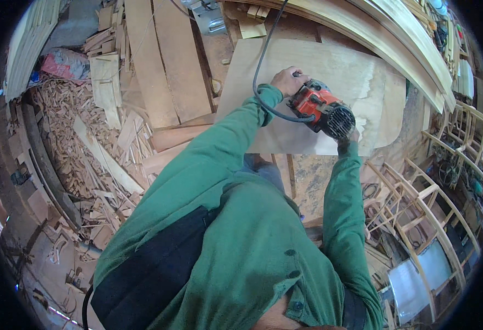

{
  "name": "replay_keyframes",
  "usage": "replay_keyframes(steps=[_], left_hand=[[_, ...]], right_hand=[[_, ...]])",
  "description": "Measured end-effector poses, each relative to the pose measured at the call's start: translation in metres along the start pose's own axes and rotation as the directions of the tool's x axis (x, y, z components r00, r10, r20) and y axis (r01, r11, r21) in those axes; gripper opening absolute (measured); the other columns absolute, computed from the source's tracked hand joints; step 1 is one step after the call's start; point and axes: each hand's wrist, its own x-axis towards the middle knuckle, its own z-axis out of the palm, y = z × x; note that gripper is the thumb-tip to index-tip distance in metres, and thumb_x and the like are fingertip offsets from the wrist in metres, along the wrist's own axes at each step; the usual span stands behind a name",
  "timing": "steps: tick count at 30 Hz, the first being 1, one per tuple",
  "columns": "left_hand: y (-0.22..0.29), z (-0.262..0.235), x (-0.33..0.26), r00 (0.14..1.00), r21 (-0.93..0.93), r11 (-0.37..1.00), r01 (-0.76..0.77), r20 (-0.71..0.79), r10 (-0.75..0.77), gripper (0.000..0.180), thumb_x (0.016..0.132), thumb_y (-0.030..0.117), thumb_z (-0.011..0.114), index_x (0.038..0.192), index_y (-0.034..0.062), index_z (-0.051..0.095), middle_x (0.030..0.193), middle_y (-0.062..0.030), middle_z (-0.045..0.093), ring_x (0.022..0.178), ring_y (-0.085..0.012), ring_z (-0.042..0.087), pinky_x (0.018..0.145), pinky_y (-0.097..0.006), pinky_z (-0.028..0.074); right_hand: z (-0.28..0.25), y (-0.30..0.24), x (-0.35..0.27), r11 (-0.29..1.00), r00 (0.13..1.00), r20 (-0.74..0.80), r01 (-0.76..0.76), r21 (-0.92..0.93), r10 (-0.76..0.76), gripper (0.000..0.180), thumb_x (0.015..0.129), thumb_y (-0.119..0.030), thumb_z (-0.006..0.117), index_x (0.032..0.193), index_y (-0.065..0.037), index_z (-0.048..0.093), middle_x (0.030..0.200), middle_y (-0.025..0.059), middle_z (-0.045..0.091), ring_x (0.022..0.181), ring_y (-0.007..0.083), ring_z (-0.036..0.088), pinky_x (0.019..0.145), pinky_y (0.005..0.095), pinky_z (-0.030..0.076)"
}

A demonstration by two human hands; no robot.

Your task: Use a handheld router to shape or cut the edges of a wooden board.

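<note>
Landmark: pale wood sheet (285,55), lying flat in front of the person. Red power tool (319,104) sits on it, over the near half and a little right of its middle, just left of a ragged, lighter border in the sheet's surface. Left hand (288,82) is at the tool's far-left end, fingers curled closed around a black knob or grip there. Right hand (354,135) is near the sheet's near edge, at the round vented end; its fingers are mostly hidden by the housing, so how far they are closed, and on what, cannot be told. Long axis of tool: diagonal across the sheet, vented end toward the near-right, knob end toward the far-left. Hands sit at opposite ends, presumably to steady the body and share the pressure. Cord (259,74) comes in over the sheet's far edge and loops across the left wrist to the tool, probably keeping it off the surface below. Stacked boards (412,44) lie beyond the sheet's far-right side; scrap pile (68,118) well to its left.
</note>
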Motion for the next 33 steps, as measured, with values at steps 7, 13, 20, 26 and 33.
replay_keyframes(steps=[7, 13, 20, 26, 33], left_hand=[[-0.012, -0.008, 0.003, 1.0, -0.002, 1.0, -0.004, -0.001, 0.004, 0.055, 0.081, 0.052, 0.064, 0.114, 0.0077, 0.066, 0.113, -0.0203, 0.067, 0.107, -0.0334, 0.063, 0.095, -0.038, 0.047], [-0.008, -0.004, 0.004, 0.999, 0.009, 0.999, -0.038, 0.026, 0.038, 0.054, 0.081, 0.052, 0.064, 0.113, 0.0081, 0.066, 0.112, -0.0201, 0.067, 0.106, -0.0339, 0.063, 0.094, -0.039, 0.048], [-0.001, -0.006, -0.005, 0.997, 0.026, 0.996, -0.083, 0.002, 0.083, 0.047, 0.082, 0.046, 0.064, 0.107, 0.0068, 0.069, 0.106, -0.02, 0.068, 0.101, -0.0334, 0.065, 0.089, -0.039, 0.05], [-0.002, -0.016, -0.008, 0.994, 0.077, 0.992, -0.097, -0.051, 0.101, 0.041, 0.082, 0.04, 0.065, 0.106, 0.0072, 0.07, 0.103, -0.0182, 0.069, 0.099, -0.0326, 0.066, 0.087, -0.038, 0.05], [-0.006, -0.023, 0.001, 0.993, 0.258, 0.965, -0.048, -0.091, 0.074, 0.038, 0.082, 0.035, 0.064, 0.108, 0.0068, 0.07, 0.103, -0.0183, 0.07, 0.097, -0.0319, 0.067, 0.086, -0.037, 0.051]], right_hand=[[0.054, -0.041, -0.038, 0.973, 0.976, -0.09, -0.185, 0.137, 0.198, 0.028, 0.091, -0.013, 0.052, 0.113, -0.002, 0.065, 0.098, 0.0138, 0.069, 0.075, 0.0247, 0.069, 0.064, 0.0389, 0.059], [0.016, -0.021, -0.02, 0.999, 1.0, 0.024, -0.019, -0.035, 0.02, 0.028, 0.091, -0.016, 0.054, 0.112, -0.002, 0.065, 0.098, 0.0141, 0.069, 0.077, 0.0233, 0.069, 0.066, 0.0363, 0.058], [0.016, -0.025, -0.029, 0.694, 0.958, 0.124, 0.274, -0.666, -0.26, 0.029, 0.091, -0.018, 0.057, 0.111, 0.001, 0.067, 0.098, 0.0113, 0.069, 0.086, 0.0185, 0.066, 0.079, 0.0287, 0.053], [0.058, -0.035, -0.055, 0.957, 0.981, 0.0, 0.19, -0.217, -0.195, 0.029, 0.087, -0.012, 0.06, 0.11, 0.003, 0.067, 0.092, 0.0063, 0.068, 0.077, 0.0117, 0.061, 0.07, 0.0242, 0.05], [0.085, -0.041, -0.073, 0.992, 0.993, -0.085, 0.084, 0.097, -0.076, 0.033, 0.083, -0.011, 0.065, 0.111, 0.005, 0.063, 0.081, 0.0059, 0.064, 0.066, 0.0117, 0.059, 0.059, 0.0248, 0.049]])
